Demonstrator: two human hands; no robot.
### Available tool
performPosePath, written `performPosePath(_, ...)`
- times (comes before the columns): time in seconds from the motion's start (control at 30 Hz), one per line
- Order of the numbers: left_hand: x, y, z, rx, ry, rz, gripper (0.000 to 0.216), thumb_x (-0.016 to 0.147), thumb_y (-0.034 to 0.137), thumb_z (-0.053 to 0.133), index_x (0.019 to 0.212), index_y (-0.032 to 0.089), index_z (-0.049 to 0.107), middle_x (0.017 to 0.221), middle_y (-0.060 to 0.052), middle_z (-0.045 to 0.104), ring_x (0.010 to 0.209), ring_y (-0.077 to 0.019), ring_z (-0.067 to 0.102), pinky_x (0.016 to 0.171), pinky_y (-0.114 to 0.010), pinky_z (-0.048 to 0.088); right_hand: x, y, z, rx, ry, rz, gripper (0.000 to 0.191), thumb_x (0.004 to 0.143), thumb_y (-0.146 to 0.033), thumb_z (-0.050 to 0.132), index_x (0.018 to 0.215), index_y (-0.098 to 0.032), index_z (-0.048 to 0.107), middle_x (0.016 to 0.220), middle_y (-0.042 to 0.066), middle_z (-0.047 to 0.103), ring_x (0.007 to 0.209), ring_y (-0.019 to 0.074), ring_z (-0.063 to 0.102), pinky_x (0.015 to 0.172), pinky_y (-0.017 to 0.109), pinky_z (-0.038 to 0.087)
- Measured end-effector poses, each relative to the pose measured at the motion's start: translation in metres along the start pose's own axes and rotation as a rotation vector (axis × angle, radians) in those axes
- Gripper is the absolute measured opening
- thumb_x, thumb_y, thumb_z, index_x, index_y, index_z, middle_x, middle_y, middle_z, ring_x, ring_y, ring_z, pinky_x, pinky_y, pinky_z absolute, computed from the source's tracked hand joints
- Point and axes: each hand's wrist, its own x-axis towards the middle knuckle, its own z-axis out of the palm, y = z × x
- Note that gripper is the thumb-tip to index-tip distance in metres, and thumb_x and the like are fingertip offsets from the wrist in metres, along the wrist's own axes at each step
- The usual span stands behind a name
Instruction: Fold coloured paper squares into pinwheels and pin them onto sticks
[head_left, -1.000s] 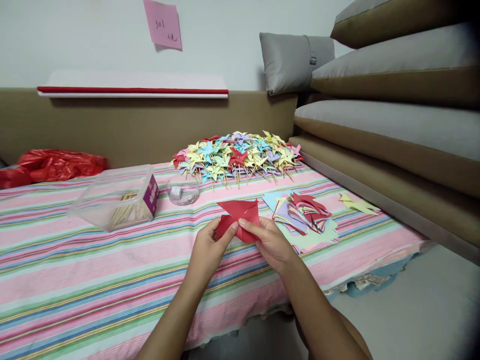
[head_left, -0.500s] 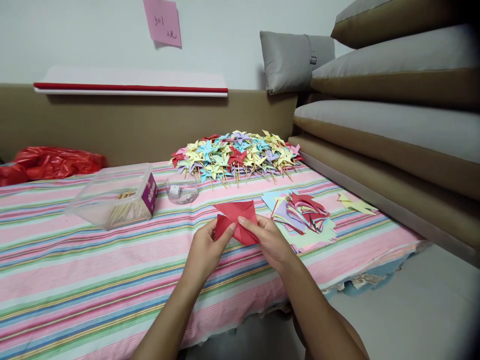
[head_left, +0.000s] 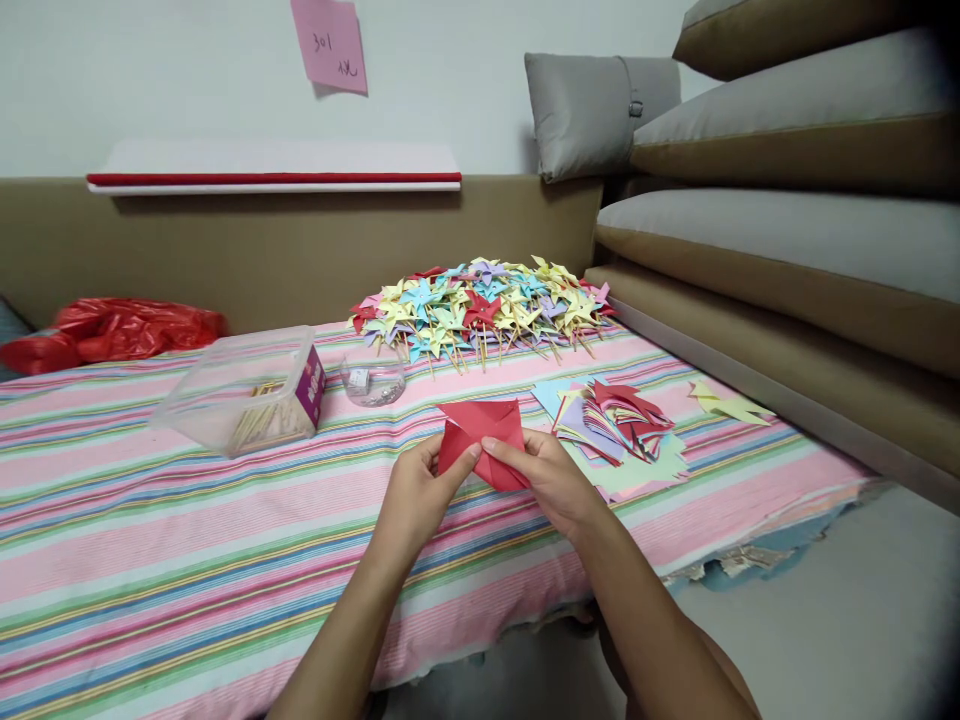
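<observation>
A red paper square, cut in from its corners, is held above the striped cloth. My left hand grips its left side, thumb on top near the middle and fingers underneath. On the other side, my right hand pinches the same paper, its thumb almost meeting the left one at the centre. Just right of my right hand lies a stack of cut coloured papers. Behind the hands is a large heap of finished paper pinwheels on thin sticks.
A clear plastic box with wooden sticks lies at left, beside a round clear container with small metal bits. A yellow cut paper lies right. Stacked cushions border the right; a red plastic bag is far left.
The view has shifted slightly, so most things appear a little farther right. Both thumbs stay near the paper's centre; the hold on the red paper looks the same.
</observation>
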Motion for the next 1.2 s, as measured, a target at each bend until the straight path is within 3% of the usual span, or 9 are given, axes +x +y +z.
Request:
performPosePath(0.2, 0.0, 0.001, 0.001, 0.01, 0.019, -0.007, 0.031, 0.088, 0.048, 0.068, 0.086, 0.017, 0.071, 0.085, -0.004, 0.071, 0.08, -0.0201, 0.062, 0.072, -0.028, 0.045, 0.002, 0.002, 0.001, 0.057, 0.03, -0.016, 0.028, 0.068, -0.036, 0.09, 0.082, -0.015, 0.08, 0.083, 0.004, 0.077, 0.07, 0.0153, 0.065, 0.069, 0.027, 0.05)
performPosePath(0.4, -0.002, 0.006, 0.016, -0.36, 0.139, -0.103, 0.038, 0.076, 0.041, 0.082, 0.104, 0.018, 0.069, 0.107, -0.007, 0.073, 0.101, -0.0212, 0.067, 0.082, -0.028, 0.05, 0.007, 0.007, 0.016, 0.346, 0.143, -0.138, 0.024, 0.07, -0.036, 0.088, 0.085, -0.023, 0.075, 0.09, -0.001, 0.077, 0.088, 0.0162, 0.069, 0.086, 0.028, 0.054)
performPosePath(0.6, -0.002, 0.006, 0.03, -0.474, 0.312, -0.088, 0.033, 0.072, 0.036, 0.086, 0.094, 0.018, 0.07, 0.093, -0.003, 0.072, 0.089, -0.0157, 0.066, 0.082, -0.026, 0.051, 0.007, 0.018, 0.037, 0.494, 0.175, -0.125, 0.018, 0.075, -0.034, 0.084, 0.085, -0.025, 0.072, 0.092, -0.001, 0.075, 0.094, 0.0192, 0.07, 0.09, 0.032, 0.056)
performPosePath(0.73, 0.0, 0.007, 0.03, -0.509, 0.411, -0.072, 0.029, 0.073, 0.038, 0.086, 0.086, 0.016, 0.071, 0.088, -0.003, 0.072, 0.087, -0.0154, 0.065, 0.081, -0.026, 0.051, 0.007, 0.021, 0.053, 0.483, 0.193, -0.147, 0.026, 0.074, -0.034, 0.085, 0.093, -0.022, 0.073, 0.1, 0.003, 0.076, 0.102, 0.0215, 0.069, 0.097, 0.035, 0.054)
performPosePath(0.93, 0.005, 0.009, 0.018, -0.605, 0.533, -0.088, 0.031, 0.073, 0.04, 0.085, 0.083, 0.015, 0.071, 0.08, 0.0, 0.069, 0.077, -0.0116, 0.063, 0.073, -0.022, 0.05, 0.013, 0.022, 0.072, 0.277, 0.216, -0.208, 0.038, 0.086, -0.047, 0.073, 0.111, -0.02, 0.066, 0.118, 0.009, 0.072, 0.11, 0.0251, 0.067, 0.095, 0.037, 0.054)
performPosePath(1.03, 0.011, 0.014, 0.005, -0.729, 0.575, -0.134, 0.035, 0.07, 0.041, 0.087, 0.083, 0.014, 0.069, 0.081, 0.0, 0.07, 0.074, -0.0107, 0.063, 0.071, -0.022, 0.051, 0.018, 0.024, 0.069, 0.136, 0.251, -0.292, 0.05, 0.097, -0.05, 0.056, 0.139, -0.027, 0.044, 0.123, 0.01, 0.068, 0.104, 0.0224, 0.069, 0.088, 0.038, 0.056)
performPosePath(1.1, 0.015, 0.017, -0.006, -0.769, 0.592, -0.17, 0.038, 0.068, 0.042, 0.088, 0.084, 0.014, 0.068, 0.082, -0.001, 0.07, 0.071, -0.0101, 0.062, 0.068, -0.021, 0.051, 0.021, 0.025, 0.062, -0.075, 0.259, -0.447, 0.055, 0.099, -0.042, 0.055, 0.148, -0.03, 0.031, 0.126, 0.011, 0.065, 0.103, 0.0211, 0.069, 0.089, 0.04, 0.056)
performPosePath(1.2, 0.019, 0.019, -0.019, -0.762, 0.603, -0.173, 0.039, 0.067, 0.042, 0.088, 0.083, 0.013, 0.067, 0.077, 0.0, 0.069, 0.066, -0.0088, 0.059, 0.062, -0.019, 0.049, 0.024, 0.021, 0.053, -0.514, 0.153, -0.794, 0.06, 0.096, -0.021, 0.06, 0.15, -0.032, 0.034, 0.134, 0.012, 0.061, 0.11, 0.0223, 0.066, 0.095, 0.043, 0.053)
